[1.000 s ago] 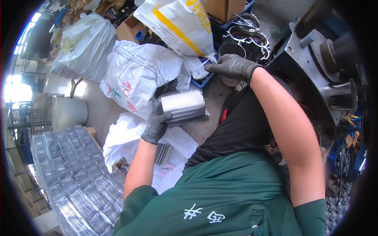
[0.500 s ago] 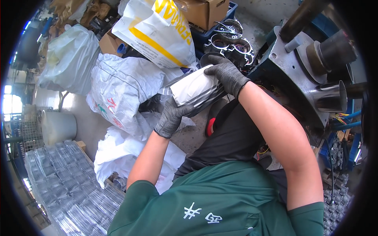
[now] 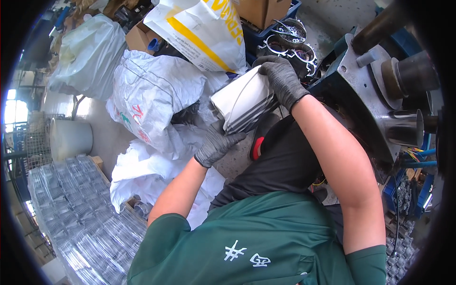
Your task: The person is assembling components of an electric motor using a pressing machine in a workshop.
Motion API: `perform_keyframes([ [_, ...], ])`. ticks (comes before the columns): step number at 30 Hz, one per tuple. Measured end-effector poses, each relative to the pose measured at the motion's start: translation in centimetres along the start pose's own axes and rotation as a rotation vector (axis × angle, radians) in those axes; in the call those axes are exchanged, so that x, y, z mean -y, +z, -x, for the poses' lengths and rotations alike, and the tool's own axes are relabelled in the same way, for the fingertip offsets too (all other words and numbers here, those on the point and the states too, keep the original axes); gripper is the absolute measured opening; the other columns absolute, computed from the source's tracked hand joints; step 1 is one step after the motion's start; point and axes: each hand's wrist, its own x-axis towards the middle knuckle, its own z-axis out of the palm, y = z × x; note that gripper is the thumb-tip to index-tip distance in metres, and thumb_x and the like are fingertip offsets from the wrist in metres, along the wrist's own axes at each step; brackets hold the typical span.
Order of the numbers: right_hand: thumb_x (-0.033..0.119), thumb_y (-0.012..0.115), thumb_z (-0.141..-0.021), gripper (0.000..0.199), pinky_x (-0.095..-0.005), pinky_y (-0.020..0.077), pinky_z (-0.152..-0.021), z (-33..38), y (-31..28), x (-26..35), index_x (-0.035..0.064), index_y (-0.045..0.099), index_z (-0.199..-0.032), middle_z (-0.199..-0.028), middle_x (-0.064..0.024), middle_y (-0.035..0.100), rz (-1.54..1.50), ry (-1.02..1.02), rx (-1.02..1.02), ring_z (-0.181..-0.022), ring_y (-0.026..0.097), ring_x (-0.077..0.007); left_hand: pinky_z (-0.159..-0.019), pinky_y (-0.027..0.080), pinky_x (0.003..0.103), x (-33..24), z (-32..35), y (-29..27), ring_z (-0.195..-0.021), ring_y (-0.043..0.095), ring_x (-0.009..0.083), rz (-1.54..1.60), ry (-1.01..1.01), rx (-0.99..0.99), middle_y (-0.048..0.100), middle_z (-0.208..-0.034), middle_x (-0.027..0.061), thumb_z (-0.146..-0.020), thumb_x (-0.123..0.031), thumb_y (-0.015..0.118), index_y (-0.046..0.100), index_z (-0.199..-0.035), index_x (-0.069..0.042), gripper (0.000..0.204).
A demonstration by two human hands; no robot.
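Note:
A white, roughly cylindrical bundle with black stripes [image 3: 242, 99] is held up in front of me, tilted with its upper end to the right. My right hand [image 3: 283, 81], in a dark grey glove, is closed over the upper right end. At the lower left end, my left hand [image 3: 217, 146], gloved alike, cradles the bundle between thumb and fingers. Its thumb points right under the lower edge, and its fingertips are partly hidden behind the bundle. What lies inside the wrapping does not show.
A white woven sack [image 3: 154, 97] and a white bag with yellow print [image 3: 199, 33] lie just beyond my left hand. To the right stands a metal machine fixture [image 3: 363, 90] with cylinders. Plastic-wrapped stacked parts [image 3: 80, 204] and a white bucket [image 3: 71, 137] are at left.
The bundle has turned in my hands, showing a broader white face and stripes nearer its lower edge. My left hand has shifted lower on its end, with the thumb spread. The view has moved slightly.

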Motion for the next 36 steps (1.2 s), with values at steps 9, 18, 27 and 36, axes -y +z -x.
perform_keyframes([
  [9, 0.010, 0.061, -0.090, 0.031, -0.0320, 0.0533, -0.092, 1.8, 0.3, 1.5, 0.0032, 0.074, -0.118, -0.105, -0.0144, 0.074, -0.042, -0.035, -0.088, -0.096, 0.070, -0.0220, -0.087, 0.058, 0.033, -0.9, -1.1, -2.1, -0.097, 0.070, 0.0209, 0.599, -0.018, -0.203, 0.071, -0.109, 0.0093, -0.077, 0.004, 0.078, 0.064, -0.124, 0.001, 0.049],
  [18, 0.009, 0.063, -0.086, 0.031, -0.0479, 0.0534, -0.081, 4.7, 2.5, 0.7, 0.0151, 0.070, -0.115, -0.093, -0.0173, 0.070, 0.646, -0.679, 0.386, -0.091, 0.070, -0.0356, -0.082, 0.055, 0.032, -6.7, -1.2, -5.8, -0.091, 0.065, 0.0187, -0.342, 0.431, -0.515, 0.065, -0.103, 0.0074, -0.087, -0.008, 0.074, 0.057, -0.120, -0.002, 0.037],
  [27, 0.025, 0.080, -0.077, 0.047, -0.0488, 0.0540, -0.090, 5.5, 5.5, -2.1, 0.0146, 0.066, -0.121, -0.106, -0.0200, 0.070, 0.941, -0.694, 0.899, -0.102, 0.071, -0.0392, -0.098, 0.053, 0.044, -0.8, -4.6, -5.1, -0.114, 0.067, 0.0367, -1.114, 0.138, 0.283, 0.070, -0.119, 0.0214, -0.081, -0.014, 0.075, 0.061, -0.135, -0.010, 0.055],
  [36, 0.013, 0.065, -0.087, 0.025, -0.0473, 0.0555, -0.087, 2.6, 0.2, 1.1, 0.0053, 0.071, -0.110, -0.096, -0.0227, 0.073, 0.556, -0.467, 0.098, -0.097, 0.071, -0.0396, -0.100, 0.052, 0.038, 15.0, -9.2, -4.0, -0.109, 0.067, 0.0301, -0.666, 0.260, 0.108, 0.070, -0.121, 0.0155, -0.083, 0.006, 0.062, 0.068, -0.125, -0.009, 0.045],
])
